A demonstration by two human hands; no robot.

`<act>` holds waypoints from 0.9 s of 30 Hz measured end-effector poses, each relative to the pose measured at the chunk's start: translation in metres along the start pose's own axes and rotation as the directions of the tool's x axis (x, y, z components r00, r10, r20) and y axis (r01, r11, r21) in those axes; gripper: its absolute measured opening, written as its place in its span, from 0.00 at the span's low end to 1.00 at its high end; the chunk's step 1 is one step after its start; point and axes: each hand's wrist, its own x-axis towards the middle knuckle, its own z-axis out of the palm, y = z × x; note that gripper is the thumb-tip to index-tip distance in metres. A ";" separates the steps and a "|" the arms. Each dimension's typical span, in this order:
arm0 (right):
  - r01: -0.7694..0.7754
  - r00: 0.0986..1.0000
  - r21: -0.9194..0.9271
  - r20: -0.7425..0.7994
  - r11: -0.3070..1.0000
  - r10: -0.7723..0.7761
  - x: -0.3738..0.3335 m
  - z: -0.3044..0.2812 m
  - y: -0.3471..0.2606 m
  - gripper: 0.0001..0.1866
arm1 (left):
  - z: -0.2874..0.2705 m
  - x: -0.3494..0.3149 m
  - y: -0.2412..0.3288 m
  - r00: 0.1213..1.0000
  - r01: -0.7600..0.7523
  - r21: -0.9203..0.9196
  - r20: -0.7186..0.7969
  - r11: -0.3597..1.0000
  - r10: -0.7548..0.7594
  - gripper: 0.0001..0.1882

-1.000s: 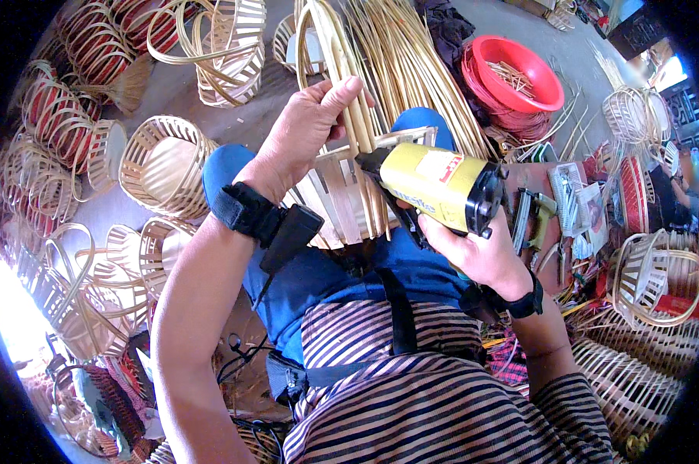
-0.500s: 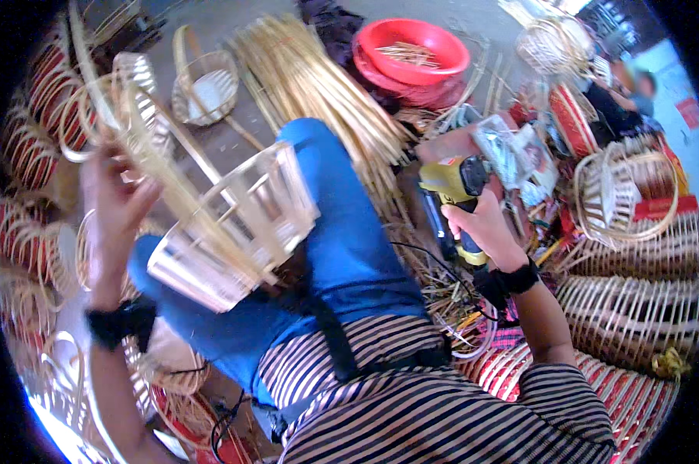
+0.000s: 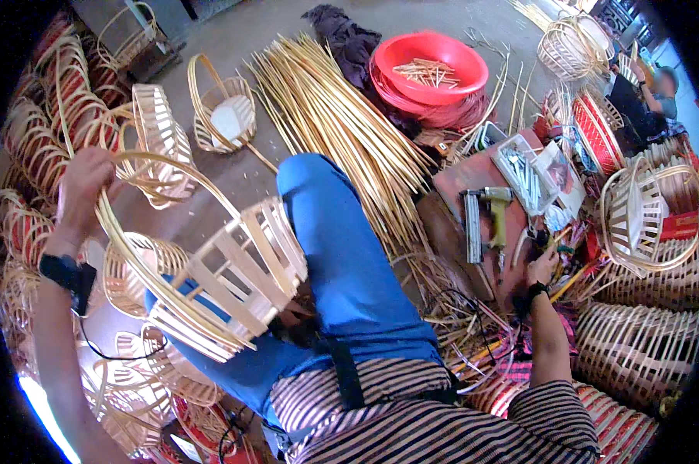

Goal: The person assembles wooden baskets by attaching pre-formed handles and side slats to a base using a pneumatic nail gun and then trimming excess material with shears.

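While the left hand (image 3: pixel 86 182) curls tight around the bent handle of a pale slatted basket (image 3: pixel 237 282), it holds the basket up over the blue knee (image 3: pixel 334 232). The basket looks empty. The right hand (image 3: pixel 543 267) is low on the other side, with its fingers bent down on a heap of little sticks. I cannot tell if it grips one. Just beside it, a nail gun (image 3: pixel 489 220) lies on a brown board (image 3: pixel 462 185). Next to that sits a clear tray (image 3: pixel 523 174) with grey metal strips in it. Farther away, a red tub (image 3: pixel 431 66) holds short pale sticks. A long bundle of cane (image 3: pixel 334 124) lies on the floor. A small handled basket (image 3: pixel 222 112) has a white bottom. A red box-shaped pack (image 3: pixel 678 226) sits by a round basket (image 3: pixel 643 213).
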 end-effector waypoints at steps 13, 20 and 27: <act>0.083 0.961 0.243 0.237 0.966 -0.142 0.006 0.010 -0.113 0.23 | -0.020 0.024 0.057 0.847 0.468 0.130 0.215 0.874 -0.486 0.11; 0.351 0.861 0.646 0.063 0.677 -0.506 -0.042 -0.068 -0.183 0.16 | -0.047 -0.002 0.089 0.901 0.412 0.251 0.032 0.876 -0.433 0.23; -0.161 0.615 0.982 0.177 0.098 -0.768 -0.074 -0.149 -0.183 0.08 | -0.043 0.038 0.117 0.808 0.558 0.141 0.134 0.818 -0.574 0.21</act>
